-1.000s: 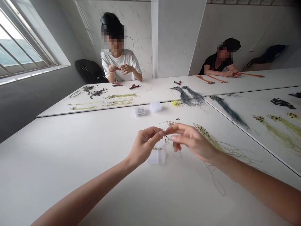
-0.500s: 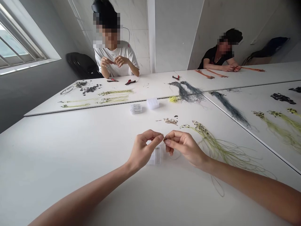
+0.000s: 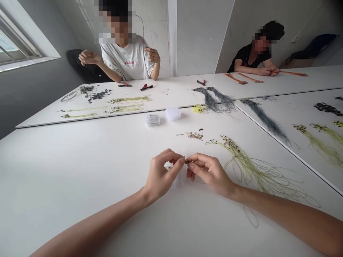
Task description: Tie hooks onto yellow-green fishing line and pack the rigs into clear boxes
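**Tiny dark metal fitting (image 3: 185, 161), held at mid-worktop.** The fitting is too small to identify further. It is pinched between the left hand (image 3: 162, 176) and the right hand (image 3: 207, 171), whose fingertips (image 3: 182, 160) meet on it from either side, so the hands are together and clamped on it.

Directly beneath the hands lies a clear plastic box (image 3: 178, 180), partly hidden by them, on the white worktop (image 3: 80, 171). Just right of the right hand spreads a bundle of yellow-green lines (image 3: 257, 175), with black-speckled ends (image 3: 230, 144) pointing away from the person. Beyond the hands sits a small cluster of metal pieces (image 3: 194, 136).

Farther off, near the joint between worktops, are a second clear box (image 3: 173, 114), a flat compartment box (image 3: 152, 120), and a hank of grey-blue lines (image 3: 214, 101). Across the worktop, a co-worker (image 3: 125, 53) holds both hands raised and apart near red-handled pliers (image 3: 146, 87). A second co-worker (image 3: 252, 57) has both hands together on orange lines (image 3: 292, 73).
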A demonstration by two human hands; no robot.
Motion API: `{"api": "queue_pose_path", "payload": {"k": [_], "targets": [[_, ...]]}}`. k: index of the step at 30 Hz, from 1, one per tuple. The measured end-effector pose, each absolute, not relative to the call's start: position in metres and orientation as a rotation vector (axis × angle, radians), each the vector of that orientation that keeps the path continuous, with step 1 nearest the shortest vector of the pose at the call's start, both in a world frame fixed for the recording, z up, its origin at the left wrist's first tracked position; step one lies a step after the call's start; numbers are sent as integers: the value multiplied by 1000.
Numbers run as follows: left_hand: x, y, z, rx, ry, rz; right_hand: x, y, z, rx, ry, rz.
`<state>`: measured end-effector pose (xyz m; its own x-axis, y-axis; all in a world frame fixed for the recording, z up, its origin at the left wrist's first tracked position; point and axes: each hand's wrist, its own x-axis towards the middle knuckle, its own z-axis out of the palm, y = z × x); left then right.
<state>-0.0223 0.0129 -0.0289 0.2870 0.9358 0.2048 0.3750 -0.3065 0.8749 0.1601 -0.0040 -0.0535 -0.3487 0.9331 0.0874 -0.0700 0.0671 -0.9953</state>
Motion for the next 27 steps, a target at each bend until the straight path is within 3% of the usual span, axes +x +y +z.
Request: {"api": "queue_pose_path", "payload": {"k": [8,20,27], "targets": [[-23,15,-38,2129,1084,1190,161,-5,-51,-959,-1428,1520],[-25,15,-42,2173,1033,1188,162,-2,-48,-985,-1474,1485],[-26,16,-35,1986,1166,1014,163,-3,-49,-1018,-1512,1425]]}}
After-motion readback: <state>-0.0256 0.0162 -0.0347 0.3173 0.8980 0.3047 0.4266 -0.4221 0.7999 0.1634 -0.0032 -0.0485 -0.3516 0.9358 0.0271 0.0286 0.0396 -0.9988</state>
